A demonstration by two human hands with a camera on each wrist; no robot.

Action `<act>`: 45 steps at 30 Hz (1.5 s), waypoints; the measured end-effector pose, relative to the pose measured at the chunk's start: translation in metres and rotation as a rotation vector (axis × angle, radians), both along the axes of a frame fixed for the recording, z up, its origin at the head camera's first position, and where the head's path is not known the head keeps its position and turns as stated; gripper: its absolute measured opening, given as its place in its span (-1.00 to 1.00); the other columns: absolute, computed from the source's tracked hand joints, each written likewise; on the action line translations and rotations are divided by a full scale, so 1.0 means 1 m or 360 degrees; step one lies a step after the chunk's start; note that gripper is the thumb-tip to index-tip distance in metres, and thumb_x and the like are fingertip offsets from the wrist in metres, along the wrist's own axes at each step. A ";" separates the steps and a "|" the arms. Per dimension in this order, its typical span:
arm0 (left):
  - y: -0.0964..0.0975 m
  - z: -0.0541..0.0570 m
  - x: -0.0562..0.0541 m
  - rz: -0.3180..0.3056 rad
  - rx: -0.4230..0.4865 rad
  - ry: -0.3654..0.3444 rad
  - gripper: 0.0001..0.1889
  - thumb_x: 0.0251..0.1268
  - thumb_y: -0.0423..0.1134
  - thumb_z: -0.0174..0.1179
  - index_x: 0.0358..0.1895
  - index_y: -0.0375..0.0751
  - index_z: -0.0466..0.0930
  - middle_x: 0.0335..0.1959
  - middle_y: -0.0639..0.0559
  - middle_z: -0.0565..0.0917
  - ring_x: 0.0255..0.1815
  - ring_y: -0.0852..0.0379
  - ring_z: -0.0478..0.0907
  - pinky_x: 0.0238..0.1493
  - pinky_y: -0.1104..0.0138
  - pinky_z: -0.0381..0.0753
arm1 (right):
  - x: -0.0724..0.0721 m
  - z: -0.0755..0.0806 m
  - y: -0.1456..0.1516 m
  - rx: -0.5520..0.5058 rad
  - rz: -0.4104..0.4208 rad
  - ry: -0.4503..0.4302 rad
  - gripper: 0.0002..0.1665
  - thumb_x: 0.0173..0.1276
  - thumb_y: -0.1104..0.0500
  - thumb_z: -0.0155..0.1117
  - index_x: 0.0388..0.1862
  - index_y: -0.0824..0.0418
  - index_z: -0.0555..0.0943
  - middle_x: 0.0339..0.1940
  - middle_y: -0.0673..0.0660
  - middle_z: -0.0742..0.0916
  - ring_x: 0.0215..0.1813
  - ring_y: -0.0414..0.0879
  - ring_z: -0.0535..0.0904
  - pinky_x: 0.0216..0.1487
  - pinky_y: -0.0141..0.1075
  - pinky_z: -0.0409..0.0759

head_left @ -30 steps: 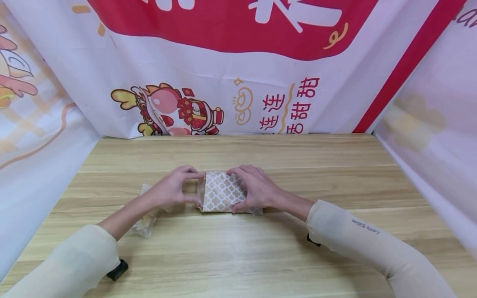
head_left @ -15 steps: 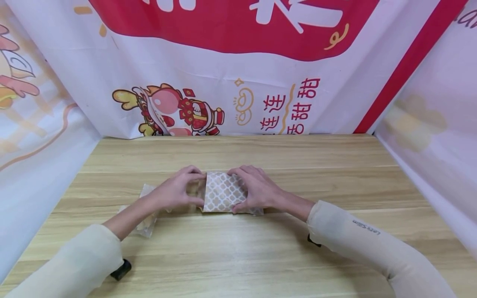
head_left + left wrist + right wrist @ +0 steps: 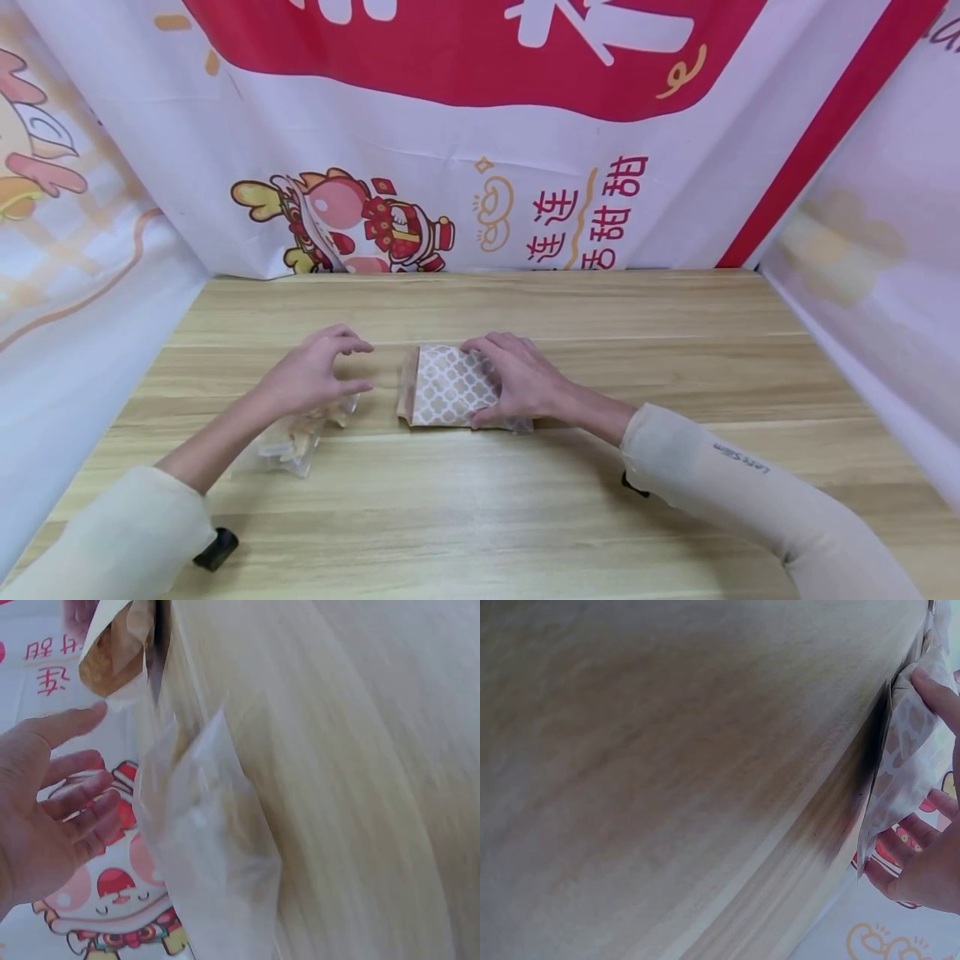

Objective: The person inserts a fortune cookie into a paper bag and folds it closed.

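Observation:
A paper bag [image 3: 450, 387] with a tan and white lattice pattern lies flat at the middle of the wooden table. My right hand [image 3: 521, 375] grips its right part, thumb on the near edge and fingers at the far edge. In the right wrist view, the fingers [image 3: 900, 859] curl round the bag's edge. The bag's left end faces my left hand [image 3: 311, 375], which is apart from it with fingers spread from the thumb and nothing between them. Beneath and beside the left hand lie clear plastic packets [image 3: 296, 450] with pale tan contents, partly hidden by the forearm.
The wooden table [image 3: 480, 517] runs back to a printed white and red cloth backdrop [image 3: 450, 133]. Cloth sides stand at left and right. Each sleeve has a small black device [image 3: 216, 548] strapped under it.
My left hand has drawn away from the bag's left end, moving left over the clear packets. My right hand stays on the bag, which keeps its place.

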State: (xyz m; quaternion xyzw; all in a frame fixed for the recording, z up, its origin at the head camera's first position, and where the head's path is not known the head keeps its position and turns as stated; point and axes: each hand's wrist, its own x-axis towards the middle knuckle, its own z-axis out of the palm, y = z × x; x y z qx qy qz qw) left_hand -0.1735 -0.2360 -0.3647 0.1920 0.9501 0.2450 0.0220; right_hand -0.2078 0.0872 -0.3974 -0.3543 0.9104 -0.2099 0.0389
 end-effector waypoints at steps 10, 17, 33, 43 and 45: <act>-0.027 0.004 0.002 0.0113 -0.0101 -0.0139 -0.39 0.16 -0.02 0.55 0.18 -0.36 0.66 0.06 -0.30 0.65 0.05 -0.25 0.59 -0.02 -0.13 0.69 | 0.000 -0.001 0.002 0.0005 -0.0001 0.0018 0.21 -0.18 -0.23 0.79 0.46 0.09 0.44 0.33 0.10 0.62 0.43 0.07 0.44 0.53 0.05 0.32; -0.033 -0.001 0.001 0.0045 -0.0230 -0.0184 -0.23 -0.02 0.13 0.62 0.17 -0.36 0.66 -0.07 -0.23 0.71 -0.08 -0.14 0.64 -0.04 -0.10 0.68 | 0.000 -0.001 0.002 0.0000 0.0000 0.0021 0.21 -0.18 -0.22 0.79 0.46 0.09 0.45 0.32 0.10 0.62 0.42 0.07 0.45 0.52 0.05 0.33; -0.029 -0.007 0.001 -0.0044 -0.0132 -0.0122 -0.32 -0.02 -0.11 0.65 0.16 -0.41 0.65 -0.04 -0.22 0.71 -0.03 -0.19 0.65 0.04 -0.15 0.67 | -0.001 -0.001 0.001 0.0002 -0.0003 0.0030 0.22 -0.18 -0.22 0.79 0.46 0.09 0.44 0.34 0.11 0.61 0.43 0.08 0.44 0.53 0.06 0.32; -0.022 -0.007 -0.003 -0.0120 -0.0127 -0.0108 -0.42 0.07 -0.27 0.59 0.18 -0.38 0.64 0.02 -0.20 0.71 0.10 -0.24 0.64 0.18 -0.20 0.61 | 0.000 0.000 0.001 0.0007 -0.0004 0.0033 0.22 -0.18 -0.21 0.80 0.46 0.10 0.44 0.31 0.11 0.62 0.41 0.07 0.45 0.53 0.06 0.32; -0.021 -0.007 -0.004 -0.0140 -0.0124 -0.0121 -0.43 0.09 -0.27 0.59 0.18 -0.39 0.64 0.04 -0.21 0.71 0.11 -0.25 0.64 0.18 -0.20 0.61 | 0.000 -0.001 0.001 0.0003 -0.0003 0.0033 0.22 -0.19 -0.21 0.80 0.46 0.10 0.44 0.31 0.10 0.62 0.40 0.07 0.46 0.52 0.06 0.33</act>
